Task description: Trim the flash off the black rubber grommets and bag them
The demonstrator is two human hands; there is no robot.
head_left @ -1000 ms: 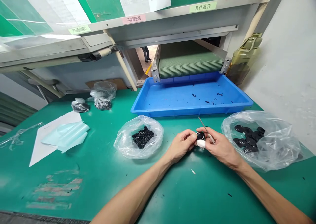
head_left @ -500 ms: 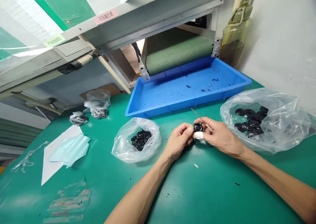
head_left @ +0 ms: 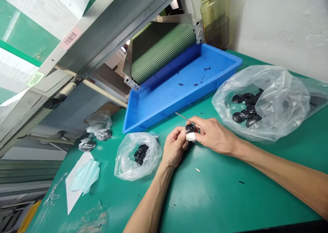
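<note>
Between my two hands is a small, glossy, round black part point(head_left: 190, 128). My left hand point(head_left: 175, 146) pinches it at its left edge with thumb and fingertips. Closed around a thin metal rod-like tool point(head_left: 181, 116), my right hand point(head_left: 214, 134) also steadies the part from the right. The tool's tip points up and left, away from the part; its other end is hidden in the fingers. White tape point(head_left: 190, 137) wraps my right thumb. Left of my hands, an open clear bag point(head_left: 123, 161) contains small black pieces point(head_left: 141, 153); to the right, a larger clear bag point(head_left: 282, 99) contains round black parts point(head_left: 238, 117).
A blue tray point(head_left: 164, 114) with black scraps sits below a green conveyor belt point(head_left: 164, 55). At the left lie a pale blue mask point(head_left: 85, 178) on white paper point(head_left: 70, 195) and two small bags point(head_left: 102, 132). A bottle point(head_left: 215, 17) stands behind the tray.
The whole view has tilted and shifted, so the hands appear further left. Both hands still hold the black part and the tool; the part shows at a slightly different angle.
</note>
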